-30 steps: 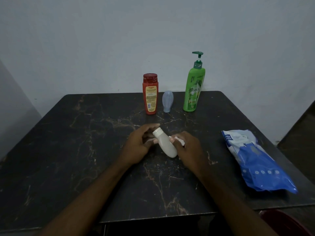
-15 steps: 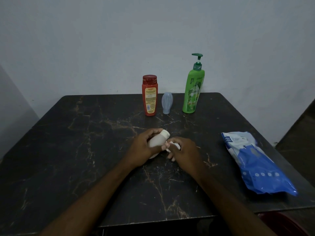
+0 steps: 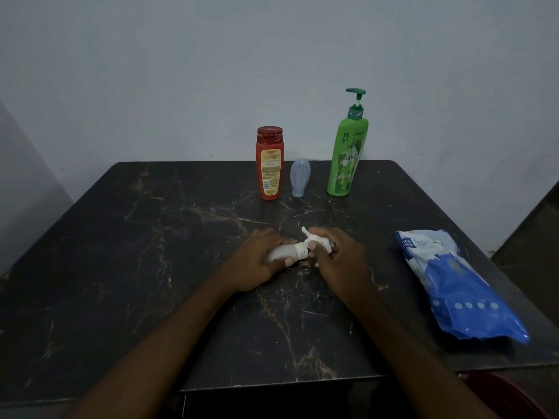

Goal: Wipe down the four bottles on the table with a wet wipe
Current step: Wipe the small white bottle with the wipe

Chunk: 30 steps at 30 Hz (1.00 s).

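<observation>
Left hand (image 3: 257, 261) grips white bottle (image 3: 286, 252) (right hand (image 3: 338, 258) pinches wipe (image 3: 314, 238)).

Dark table (image 3: 121, 267), red bottle (image 3: 269, 167), blue bottle (image 3: 300, 177), green pump bottle (image 3: 347, 158), wipes pack (image 3: 453, 285)

Looks forward and down from head height, squarely at the grip in mid-frame. Close above the table (image 3: 151, 267), wall (image 3: 181, 71) beyond the grip.

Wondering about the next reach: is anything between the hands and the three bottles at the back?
Nothing visible: only bare dark marble table lies between the left hand and right hand, holding the small white bottle and wipe, and the red bottle, pale blue bottle and green pump bottle. The blue wipes pack lies aside.
</observation>
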Tool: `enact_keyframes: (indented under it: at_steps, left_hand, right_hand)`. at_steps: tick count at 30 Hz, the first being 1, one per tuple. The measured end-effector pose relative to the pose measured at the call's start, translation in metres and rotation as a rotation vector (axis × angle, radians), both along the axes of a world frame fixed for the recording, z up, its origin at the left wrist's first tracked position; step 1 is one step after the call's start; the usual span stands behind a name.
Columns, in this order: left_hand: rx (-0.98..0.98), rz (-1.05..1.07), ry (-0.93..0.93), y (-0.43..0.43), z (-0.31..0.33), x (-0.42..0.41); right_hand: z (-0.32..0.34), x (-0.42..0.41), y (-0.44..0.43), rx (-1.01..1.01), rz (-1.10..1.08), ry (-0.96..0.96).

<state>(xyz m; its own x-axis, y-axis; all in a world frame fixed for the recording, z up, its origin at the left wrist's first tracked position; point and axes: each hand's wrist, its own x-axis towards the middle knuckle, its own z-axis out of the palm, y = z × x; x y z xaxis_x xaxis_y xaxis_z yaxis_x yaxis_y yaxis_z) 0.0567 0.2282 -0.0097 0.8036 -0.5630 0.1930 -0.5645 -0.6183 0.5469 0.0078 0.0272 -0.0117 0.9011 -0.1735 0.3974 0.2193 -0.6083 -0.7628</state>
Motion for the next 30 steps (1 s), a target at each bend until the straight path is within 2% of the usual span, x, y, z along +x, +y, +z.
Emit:
enact_keyframes:
  at_steps: [5, 9, 13, 16, 24, 30]
  left_hand:
    - [0.034, 0.039, 0.020, 0.000, -0.001, 0.002]
    - [0.044, 0.034, -0.010, -0.005, 0.002, 0.000]
    - [0.084, -0.008, -0.096, -0.006, 0.004, -0.005]
    - [0.083, 0.022, -0.070, -0.005, 0.003, -0.006]
    - [0.039, 0.060, -0.004, -0.004, 0.001, -0.006]
    - [0.081, -0.020, -0.186, -0.005, -0.002, -0.015]
  right_hand:
    - [-0.001, -0.003, 0.004, -0.301, 0.146, -0.089]
    - [0.001, 0.000, 0.010, -0.596, 0.167, 0.031]
    - [0.022, 0.011, 0.014, -0.708, 0.137, 0.087]
    - [0.032, 0.011, 0.014, -0.839, 0.146, 0.126]
    - [0.013, -0.013, 0.010, -0.754, 0.142, 0.110]
    - [0.025, 0.016, 0.013, -0.823, 0.167, 0.154]
